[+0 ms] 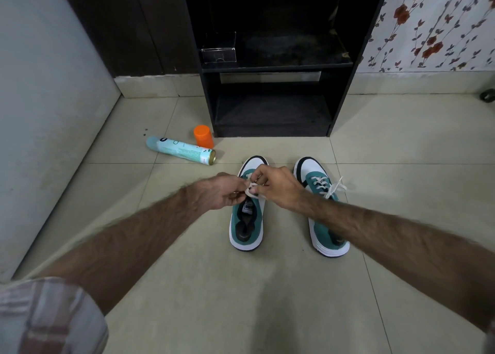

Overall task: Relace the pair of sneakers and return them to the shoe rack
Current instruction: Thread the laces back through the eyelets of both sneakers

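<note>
Two teal-and-white sneakers stand side by side on the tiled floor, toes toward the rack. Over the left sneaker (pixel 247 227) my left hand (pixel 219 194) and my right hand (pixel 277 186) meet, each pinching part of its white lace (pixel 251 190), which forms a small loop between the fingers. The right sneaker (pixel 324 219) is laced, with a tied white bow (pixel 333 189) sticking out to its right; my right forearm crosses over it. The black shoe rack (pixel 270 67) stands straight ahead against the wall with bare shelves.
A light-blue spray can (pixel 180 150) lies on the floor left of the sneakers, with an orange cap (pixel 203 136) upright beside it near the rack's left foot. A small clear box (pixel 218 51) sits on the rack's upper shelf. A wall runs along the left.
</note>
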